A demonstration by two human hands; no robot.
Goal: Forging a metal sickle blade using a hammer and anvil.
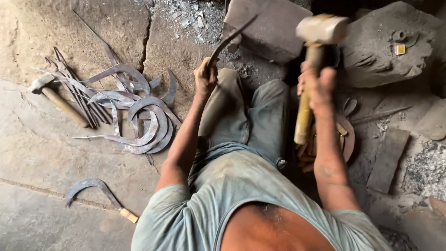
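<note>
Forging a sickle blade (228, 41) looks like the step in hand: the left hand (205, 77) is clenched around its tang, tip over the stone block (269, 29), while the right hand (317, 84) grips a raised hammer (320, 29), calling for a square blow.

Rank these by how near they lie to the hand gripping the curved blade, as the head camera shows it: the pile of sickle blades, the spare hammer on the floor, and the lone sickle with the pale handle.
From the left hand:
1. Pile of sickle blades, on the floor just to its left.
2. Lone sickle, lower left, by the shoulder.
3. Spare hammer, far left, beyond the pile.
</note>
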